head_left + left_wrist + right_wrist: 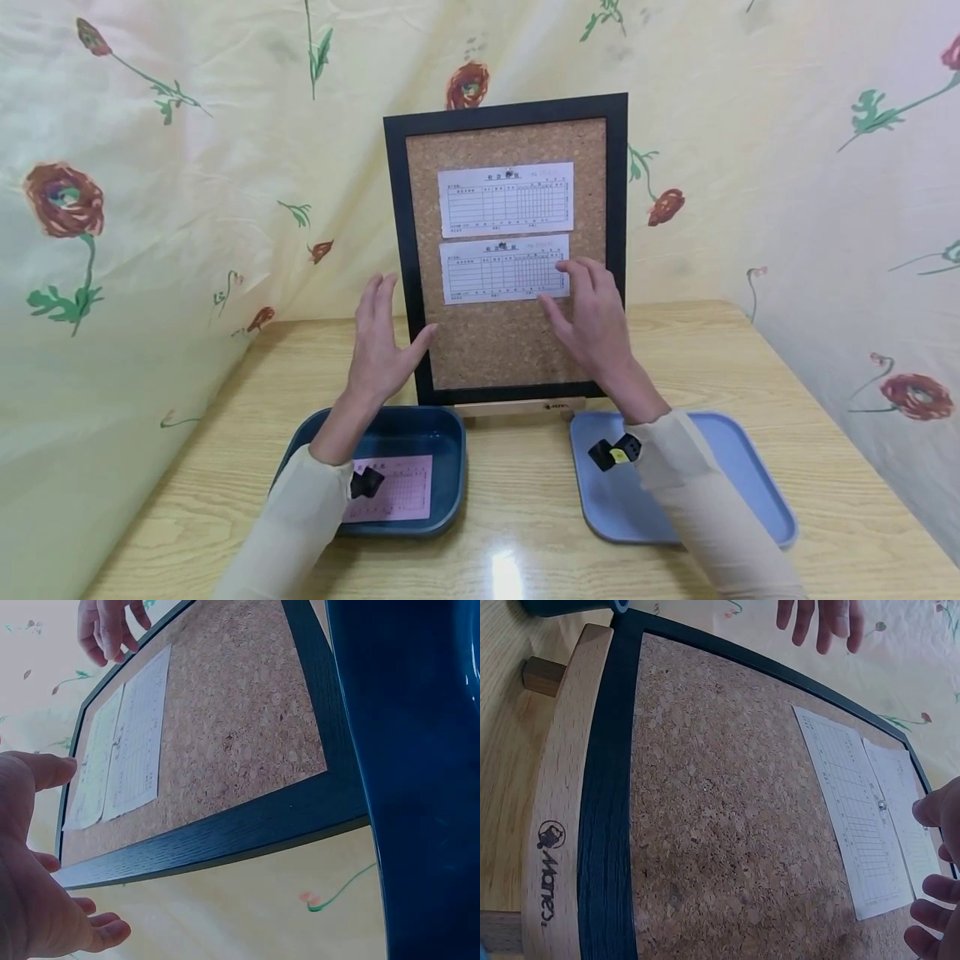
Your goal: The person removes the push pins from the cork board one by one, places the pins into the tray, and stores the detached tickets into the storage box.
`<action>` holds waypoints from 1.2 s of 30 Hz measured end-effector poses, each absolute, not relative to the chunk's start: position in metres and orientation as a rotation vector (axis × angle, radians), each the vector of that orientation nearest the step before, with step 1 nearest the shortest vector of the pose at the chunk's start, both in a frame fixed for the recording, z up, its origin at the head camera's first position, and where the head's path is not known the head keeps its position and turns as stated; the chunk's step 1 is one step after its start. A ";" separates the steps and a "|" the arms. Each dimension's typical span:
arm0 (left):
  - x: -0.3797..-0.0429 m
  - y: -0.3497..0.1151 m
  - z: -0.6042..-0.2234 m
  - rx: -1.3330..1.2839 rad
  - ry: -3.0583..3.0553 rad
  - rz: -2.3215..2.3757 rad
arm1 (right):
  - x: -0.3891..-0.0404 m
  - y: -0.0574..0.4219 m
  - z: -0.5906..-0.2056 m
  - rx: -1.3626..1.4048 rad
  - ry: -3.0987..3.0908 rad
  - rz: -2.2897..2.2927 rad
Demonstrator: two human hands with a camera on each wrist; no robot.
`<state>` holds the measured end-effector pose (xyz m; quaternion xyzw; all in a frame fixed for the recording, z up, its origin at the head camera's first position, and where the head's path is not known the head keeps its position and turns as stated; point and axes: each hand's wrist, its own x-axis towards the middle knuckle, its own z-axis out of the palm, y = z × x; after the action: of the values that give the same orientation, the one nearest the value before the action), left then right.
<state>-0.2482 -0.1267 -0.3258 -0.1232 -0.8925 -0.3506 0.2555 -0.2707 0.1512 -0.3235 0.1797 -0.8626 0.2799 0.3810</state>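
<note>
White paper slips (468, 271) pinned on cork board (495, 350), far centre of bench (517, 479). Left hand (381, 346), right hand (597, 323) empty, thumbs spread from fingers. I judge slips light, limp, easily torn at pins (502, 246); I'd pinch side edges. Board seems stiff; hold by frame (617, 200).

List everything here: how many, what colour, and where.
Corkboard: 1, brown, black-framed, centre.
Printed slips: 2, white, on corkboard.
Pins: 2, colour unclear, near slips' tops.
Stand: 1, pale wood, beneath corkboard.
Dark tray: 1, dark blue, left.
Pink slip: 1 showing, pink, in dark tray.
Light tray: 1, light blue, right.
Table: 1, pale wood, underneath.
Flowered cloth: count unclear, cream, behind.
Wrist cameras: 2, black, wrists.
Sleeves: 2, cream, forearms.
Left hand: 1, bare, at corkboard's left.
Right hand: 1, bare, by lower slip.
</note>
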 end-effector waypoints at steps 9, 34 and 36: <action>-0.256 -0.123 -0.328 -0.348 -2.411 -0.948 | -0.277 0.145 -0.323 0.462 -2.201 0.696; -0.274 -0.110 -0.331 -0.411 -2.366 -0.855 | -0.293 0.132 -0.321 0.465 -2.217 0.671; -0.276 -0.109 -0.332 -0.416 -2.366 -0.851 | -0.294 0.130 -0.320 0.467 -2.208 0.660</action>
<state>-0.2764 -0.1095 -0.3320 -0.1560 -0.8879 -0.3192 0.2922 -0.2943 0.1304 -0.3202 0.1835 -0.8667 0.2591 0.3848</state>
